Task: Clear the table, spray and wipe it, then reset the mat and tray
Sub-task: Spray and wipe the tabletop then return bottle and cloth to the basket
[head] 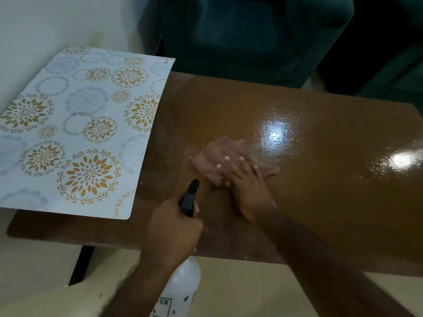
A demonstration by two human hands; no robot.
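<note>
- Brown glossy counter (pixel 320 191), seen from above, with wet sheen and droplets around two bright glints toward the right.
- Right hand (pixel 249 186) flat on a pink ribbed cloth (pixel 212 161) near the middle of the counter; fingers (pixel 240 165) spread apart, pressing down rather than gripping.
- Cloth ahead of and slightly left of the palm, long axis slanting from near left to far right.
- Left hand (pixel 174 232) nearer the body, fingers curled tight round the neck of a white spray bottle (pixel 183 284); black nozzle (pixel 191 193) aimed forward, just short of the cloth.
- Floral mat (pixel 75 133) pushed to the left, overhanging the counter's left and far edges.
- No tray visible.
- Probable step: wiping; wettest patch off to the right of the cloth, nearer the right hand.
</note>
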